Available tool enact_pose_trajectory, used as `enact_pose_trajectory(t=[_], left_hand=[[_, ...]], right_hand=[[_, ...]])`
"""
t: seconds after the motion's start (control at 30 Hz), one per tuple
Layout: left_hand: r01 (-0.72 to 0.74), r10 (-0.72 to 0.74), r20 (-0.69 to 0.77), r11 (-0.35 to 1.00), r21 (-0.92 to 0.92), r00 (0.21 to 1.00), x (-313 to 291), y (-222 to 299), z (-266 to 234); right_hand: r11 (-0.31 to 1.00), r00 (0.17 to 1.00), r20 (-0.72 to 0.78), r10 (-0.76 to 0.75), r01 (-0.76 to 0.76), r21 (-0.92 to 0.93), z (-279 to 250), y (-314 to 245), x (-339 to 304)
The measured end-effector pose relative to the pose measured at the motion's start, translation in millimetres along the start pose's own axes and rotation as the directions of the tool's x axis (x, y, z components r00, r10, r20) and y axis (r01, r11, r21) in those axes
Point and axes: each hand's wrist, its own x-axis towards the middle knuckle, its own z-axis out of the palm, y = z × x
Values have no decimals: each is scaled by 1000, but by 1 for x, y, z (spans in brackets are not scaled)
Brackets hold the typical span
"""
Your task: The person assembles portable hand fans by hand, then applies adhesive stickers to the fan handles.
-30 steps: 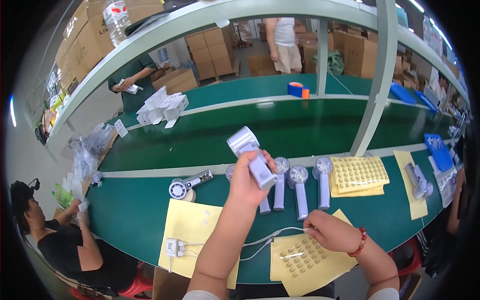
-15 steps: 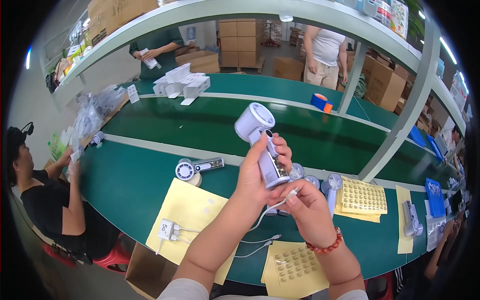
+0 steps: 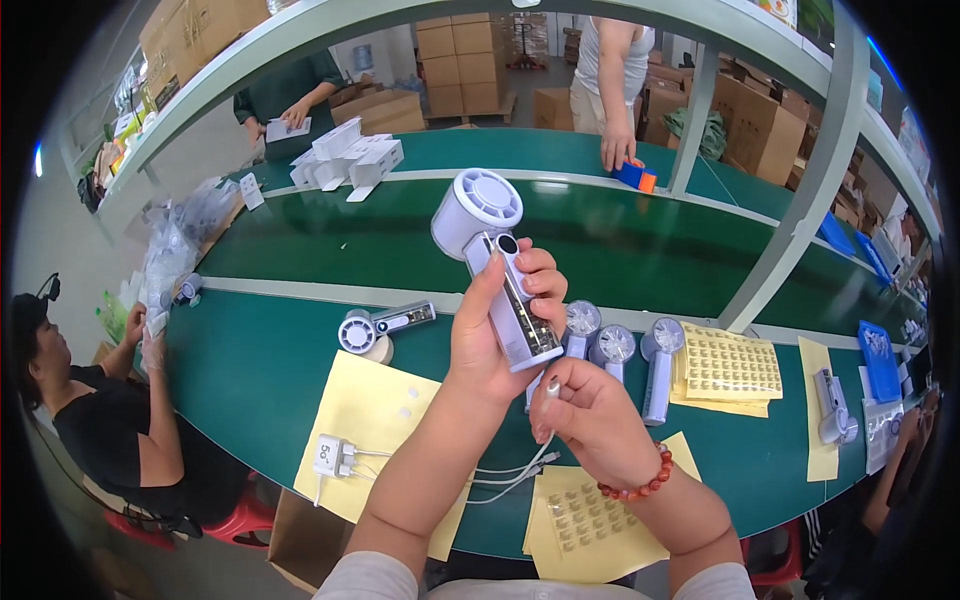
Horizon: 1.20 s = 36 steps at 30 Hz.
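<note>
Upright and tilted a little left, a lavender handheld fan (image 3: pixel 478 205) is gripped around its handle by my left hand (image 3: pixel 485 345). Its round grille faces up toward me, and the side of the handle shows a see-through strip. Just below the handle's base, my right hand (image 3: pixel 595 410) pinches the plug end of a white charging cable (image 3: pixel 546 432); plug and fan look apart. A white charger (image 3: pixel 330 455) with several cables lies on yellow paper (image 3: pixel 365 400). Another fan (image 3: pixel 357 331) rests to the left on the table, and several fans (image 3: pixel 612 346) stand just beyond my right hand.
Yellow sticker sheets (image 3: pixel 735 368) lie at right, with more sheets (image 3: pixel 588 530) beside my right forearm. A green belt (image 3: pixel 620 240) runs behind the table, under a shelf frame with a slanted post (image 3: pixel 800 225). White boxes (image 3: pixel 372 165) sit across it. Co-workers stand opposite and sit left.
My left hand has moved the fan slightly left, its grille turned more toward me. The plug in my right hand has shifted left and down. Across the belt, a person now reaches to the tape dispenser.
</note>
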Motion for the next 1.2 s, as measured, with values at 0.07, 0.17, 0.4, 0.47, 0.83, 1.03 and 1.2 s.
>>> enact_pose_trajectory(t=[0.07, 0.17, 0.4, 0.47, 0.83, 1.03, 1.2], left_hand=[[19, -19, 23, 1000, 20, 1000, 1, -2, -1], [46, -48, 58, 998, 47, 997, 0, -5, -4], [20, -108, 219, 930, 368, 970, -2, 5, -6], [100, -221, 274, 913, 396, 936, -4, 10, -2], [309, -402, 287, 896, 318, 870, -8, 7, 9], [173, -288, 203, 877, 448, 936, -15, 3, 16], [192, -131, -143, 764, 616, 981, 7, 14, 18]], right_hand=[[999, 998, 41, 40, -41, 26, -1, -1, 0], [997, 999, -3, 54, -53, 63, 1, -5, 1], [988, 996, 20, 84, -86, 126, -2, -1, 2], [982, 979, 87, 186, -184, -30, -5, -2, 2], [985, 985, 94, 142, -131, -113, 7, 1, -2], [976, 985, 138, 105, -75, -206, 4, 0, -3], [988, 989, 142, 40, -60, 145, -10, 19, 14]])
